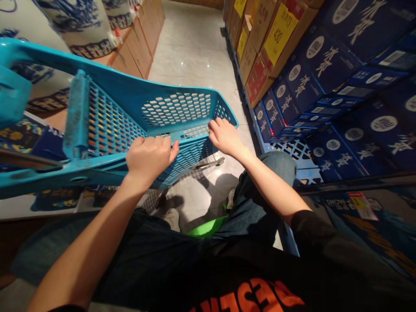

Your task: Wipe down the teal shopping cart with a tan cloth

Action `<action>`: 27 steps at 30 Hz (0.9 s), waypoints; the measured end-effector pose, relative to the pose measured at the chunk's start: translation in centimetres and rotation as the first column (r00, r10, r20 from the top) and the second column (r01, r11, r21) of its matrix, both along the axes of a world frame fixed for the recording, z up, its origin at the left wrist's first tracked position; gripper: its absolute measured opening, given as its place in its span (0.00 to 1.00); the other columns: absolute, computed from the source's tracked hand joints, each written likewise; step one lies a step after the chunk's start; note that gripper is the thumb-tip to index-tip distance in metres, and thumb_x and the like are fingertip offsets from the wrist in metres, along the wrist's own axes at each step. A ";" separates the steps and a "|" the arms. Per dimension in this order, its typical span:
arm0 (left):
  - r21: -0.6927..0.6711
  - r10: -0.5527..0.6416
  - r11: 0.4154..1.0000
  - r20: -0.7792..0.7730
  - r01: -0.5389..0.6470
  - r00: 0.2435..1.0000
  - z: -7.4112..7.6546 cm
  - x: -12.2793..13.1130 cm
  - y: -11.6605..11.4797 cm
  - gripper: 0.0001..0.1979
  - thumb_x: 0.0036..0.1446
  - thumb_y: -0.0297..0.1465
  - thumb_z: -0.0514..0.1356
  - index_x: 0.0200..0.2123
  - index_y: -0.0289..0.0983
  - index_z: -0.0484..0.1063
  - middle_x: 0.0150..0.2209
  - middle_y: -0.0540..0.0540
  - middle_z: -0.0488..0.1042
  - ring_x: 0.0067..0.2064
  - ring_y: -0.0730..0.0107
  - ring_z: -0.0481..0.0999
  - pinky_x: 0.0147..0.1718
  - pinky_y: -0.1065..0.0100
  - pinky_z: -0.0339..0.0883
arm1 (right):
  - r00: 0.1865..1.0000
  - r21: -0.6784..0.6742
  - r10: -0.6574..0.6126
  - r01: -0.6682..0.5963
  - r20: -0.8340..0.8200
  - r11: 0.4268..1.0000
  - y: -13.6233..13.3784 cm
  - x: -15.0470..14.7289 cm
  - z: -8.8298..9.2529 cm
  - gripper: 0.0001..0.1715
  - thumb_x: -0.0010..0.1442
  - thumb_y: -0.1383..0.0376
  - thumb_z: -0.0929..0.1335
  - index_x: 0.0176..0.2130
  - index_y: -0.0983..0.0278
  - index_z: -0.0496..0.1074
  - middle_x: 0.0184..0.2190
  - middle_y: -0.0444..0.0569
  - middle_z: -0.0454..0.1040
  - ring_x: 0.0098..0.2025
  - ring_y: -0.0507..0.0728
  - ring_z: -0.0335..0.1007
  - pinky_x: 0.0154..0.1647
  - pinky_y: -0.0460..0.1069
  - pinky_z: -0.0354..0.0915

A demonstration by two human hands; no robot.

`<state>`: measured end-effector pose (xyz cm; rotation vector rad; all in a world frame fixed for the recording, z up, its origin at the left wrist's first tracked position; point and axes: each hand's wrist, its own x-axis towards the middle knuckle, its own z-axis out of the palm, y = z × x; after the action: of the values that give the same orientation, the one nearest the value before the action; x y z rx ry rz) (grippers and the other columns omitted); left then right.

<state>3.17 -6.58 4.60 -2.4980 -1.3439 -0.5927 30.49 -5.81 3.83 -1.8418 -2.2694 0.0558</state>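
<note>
A blue plastic shopping cart (182,89) stands sideways in front of me, its mesh basket showing nothing inside. My left hand (151,158) is closed over the near rim of the basket, with the thumb pointing right. Further right along the same rim, close to the basket's corner, my right hand (224,136) has its fingers curled over the edge. The cart's handle end reaches to the left side of the view. Under the basket, part of the grey metal frame (208,164) and a wheel are visible.
Stacked dark blue cartons (305,82) rise on the right upon a blue plastic pallet (292,151). Brown boxes with yellow price signs (277,34) stand beyond them. Large white-and-blue jars (84,26) line the left. A tiled aisle (191,43) runs ahead. Something green (208,227) lies beneath me.
</note>
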 end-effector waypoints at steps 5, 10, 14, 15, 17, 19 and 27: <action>0.054 0.021 0.998 -0.086 -0.016 0.996 -0.2 -0.6 -0.4 0.22 0.76 0.40 0.54 0.31 0.40 0.79 0.28 0.34 0.80 0.32 0.44 0.79 0.34 0.54 0.55 | 0.955 0.170 0.230 -0.199 -0.189 0.965 -2.4 -3.1 -2.2 0.26 0.71 0.69 0.66 0.65 0.66 0.75 0.71 0.66 0.71 0.76 0.74 0.62 0.79 0.70 0.61; 0.076 0.032 0.997 -0.103 -0.024 0.994 -0.3 -1.0 -0.7 0.21 0.76 0.39 0.55 0.30 0.41 0.78 0.28 0.34 0.81 0.32 0.44 0.80 0.33 0.54 0.55 | 0.961 0.175 0.186 -0.151 -0.207 0.973 -1.5 -0.6 -2.5 0.23 0.71 0.70 0.64 0.61 0.64 0.77 0.64 0.64 0.76 0.68 0.71 0.70 0.73 0.68 0.68; 0.045 0.027 0.999 -0.037 -0.025 0.999 -0.4 -0.9 -0.5 0.21 0.75 0.39 0.56 0.30 0.41 0.78 0.27 0.35 0.81 0.32 0.45 0.80 0.34 0.54 0.54 | 0.974 0.166 -0.056 0.094 -0.219 0.982 -0.3 2.4 -2.9 0.20 0.73 0.69 0.62 0.57 0.64 0.78 0.58 0.64 0.79 0.61 0.70 0.73 0.68 0.67 0.71; 0.041 0.024 0.999 -0.028 -0.023 0.999 -0.4 -0.8 -0.5 0.21 0.75 0.39 0.56 0.30 0.41 0.78 0.27 0.35 0.81 0.32 0.45 0.80 0.34 0.54 0.54 | 0.971 0.169 -0.081 0.121 -0.225 0.978 -0.3 2.6 -3.1 0.20 0.74 0.69 0.62 0.58 0.64 0.77 0.59 0.64 0.78 0.62 0.70 0.73 0.68 0.67 0.71; 0.046 0.021 0.999 -0.041 -0.019 0.999 -0.4 -0.8 -0.4 0.21 0.75 0.39 0.56 0.30 0.40 0.78 0.28 0.35 0.81 0.32 0.45 0.80 0.34 0.54 0.54 | 0.971 0.181 -0.069 0.113 -0.231 0.977 -0.5 2.3 -3.4 0.21 0.73 0.69 0.62 0.59 0.63 0.77 0.61 0.64 0.78 0.64 0.70 0.72 0.70 0.66 0.70; 0.056 0.023 0.998 -0.074 -0.019 0.997 -0.4 -0.7 -0.4 0.22 0.75 0.39 0.55 0.30 0.40 0.79 0.28 0.33 0.82 0.32 0.44 0.80 0.34 0.54 0.54 | 0.977 0.191 0.030 0.011 -0.211 0.981 -0.8 2.0 -3.4 0.22 0.72 0.70 0.63 0.60 0.63 0.77 0.63 0.63 0.76 0.67 0.70 0.70 0.72 0.66 0.69; 0.023 -0.038 0.999 0.009 0.038 0.999 -0.3 1.2 1.2 0.22 0.74 0.39 0.54 0.28 0.40 0.78 0.26 0.34 0.80 0.31 0.45 0.79 0.34 0.53 0.58 | 0.995 0.035 0.061 -0.058 -0.081 0.998 3.0 8.0 -1.4 0.16 0.71 0.69 0.63 0.52 0.63 0.76 0.53 0.64 0.79 0.56 0.71 0.73 0.61 0.65 0.74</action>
<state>4.34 -5.35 4.26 -2.5107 -1.2883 -0.6250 38.45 -2.78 2.46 -1.7236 -2.2556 0.1016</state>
